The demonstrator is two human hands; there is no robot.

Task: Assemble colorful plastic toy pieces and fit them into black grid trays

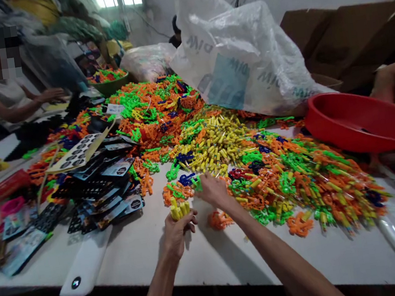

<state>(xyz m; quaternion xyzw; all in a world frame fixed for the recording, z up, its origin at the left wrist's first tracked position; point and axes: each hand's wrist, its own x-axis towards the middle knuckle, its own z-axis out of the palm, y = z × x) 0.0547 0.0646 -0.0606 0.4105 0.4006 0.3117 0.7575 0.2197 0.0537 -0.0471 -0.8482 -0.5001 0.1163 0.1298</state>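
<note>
My left hand (175, 232) is closed around a bunch of short yellow tubes (179, 209), whose ends stick up above the fingers. To its right, my right hand (213, 191) pinches a small green plastic piece (197, 184) over the table. Just beyond both hands lies a heap of yellow tubes (218, 140). Orange, green and dark blue plastic pieces (177, 189) are scattered close to my left hand's bunch. A loose orange piece (220, 219) rests on the white table (198, 264) beneath my right forearm.
Stacked printed cards (111, 188) and a sticker sheet (81, 151) lie at left. Filled clear packets (318, 180) spread right, before a red basin (361, 121). A big plastic sack (244, 59) stands behind. A white device (85, 264) sits at the front edge. Another person (6, 105) works far left.
</note>
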